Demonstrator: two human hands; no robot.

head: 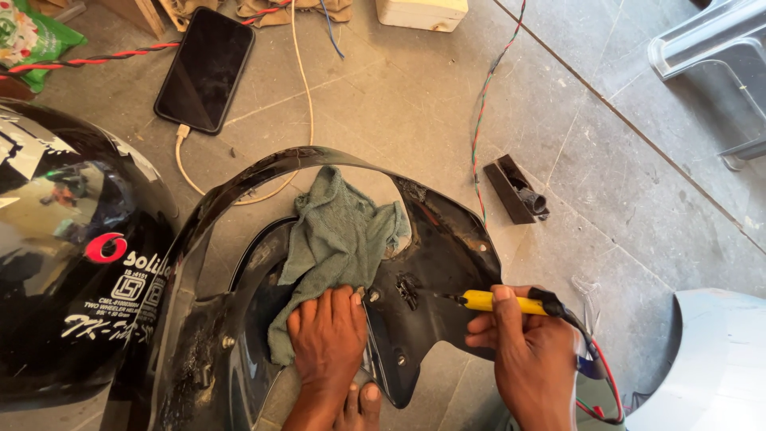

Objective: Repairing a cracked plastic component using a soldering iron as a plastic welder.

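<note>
Hands on black panel (447,263): left (329,335) flat on green cloth (339,239), right (531,351) gripping yellow probe (491,301).

The left hand (327,339) presses a grey-green rag (339,239) flat against a curved black plastic panel (447,255) lying on the tiled floor (622,191). The right hand (531,351) grips a yellow-handled tool (499,302), its tip touching the panel. A black helmet (72,263) sits just left; a charging smartphone (205,69) lies beyond.

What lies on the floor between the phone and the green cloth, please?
In the head view, between the phone and the green cloth, a cream charging cable loops over the grey floor, then the black panel's curved rim.
</note>
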